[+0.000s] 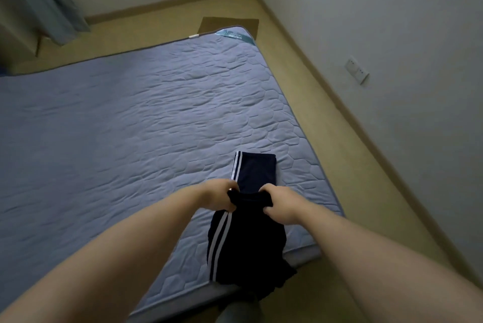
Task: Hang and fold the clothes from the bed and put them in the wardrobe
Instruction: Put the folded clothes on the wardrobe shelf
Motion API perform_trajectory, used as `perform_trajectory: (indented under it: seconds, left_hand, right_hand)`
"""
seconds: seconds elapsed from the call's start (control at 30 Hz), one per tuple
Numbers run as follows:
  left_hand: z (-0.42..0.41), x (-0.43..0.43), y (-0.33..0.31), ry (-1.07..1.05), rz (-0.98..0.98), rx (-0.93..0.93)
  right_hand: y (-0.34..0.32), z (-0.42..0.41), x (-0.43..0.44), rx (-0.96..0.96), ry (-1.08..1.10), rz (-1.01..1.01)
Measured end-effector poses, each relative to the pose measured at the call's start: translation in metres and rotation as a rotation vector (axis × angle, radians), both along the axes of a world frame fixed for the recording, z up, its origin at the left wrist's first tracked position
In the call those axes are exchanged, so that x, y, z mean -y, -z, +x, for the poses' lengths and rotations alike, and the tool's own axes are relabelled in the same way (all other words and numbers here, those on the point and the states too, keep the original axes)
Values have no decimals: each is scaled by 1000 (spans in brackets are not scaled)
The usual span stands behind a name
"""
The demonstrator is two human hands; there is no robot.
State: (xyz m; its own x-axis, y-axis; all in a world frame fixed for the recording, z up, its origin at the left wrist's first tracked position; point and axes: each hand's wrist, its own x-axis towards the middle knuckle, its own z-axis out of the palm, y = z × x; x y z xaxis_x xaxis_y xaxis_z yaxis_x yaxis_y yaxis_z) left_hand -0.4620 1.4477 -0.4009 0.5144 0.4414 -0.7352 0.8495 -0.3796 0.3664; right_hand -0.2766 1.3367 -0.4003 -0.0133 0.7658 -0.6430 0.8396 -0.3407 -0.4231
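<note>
The quilted blue mattress (pixel 130 113) bears dark trousers (pixel 251 244) (white side stripes) near its right edge.

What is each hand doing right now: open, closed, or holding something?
Left hand: closed, gripping the dark striped trousers.
Right hand: closed, gripping the same trousers.

dark navy trousers (pixel 248 241) | two white side stripes | folded, upper fold lifted | near corner of bed (pixel 130 113)
</note>
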Motion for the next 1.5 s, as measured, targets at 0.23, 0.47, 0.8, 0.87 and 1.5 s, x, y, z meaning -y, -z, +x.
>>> perform_trajectory:
  seconds: [0.23,0.47,0.8,0.87,1.5]
  left_hand:
    - [71,-124,170,-121,-58,72]
    - [111,-190,300,-59,107,109]
    - [154,-234,359,109,65,-133]
    - [160,-238,363,158,60,-167]
    - [97,-188,251,403,655,255]
  right_hand:
    - [160,68,-128,36,29,-77]
    - [285,103,-198,15,160,-57]
    - [359,114,-265,172,73,-227]
    - [362,116,-272,162,53,-274]
    - [242,87,-210,279,-89,240]
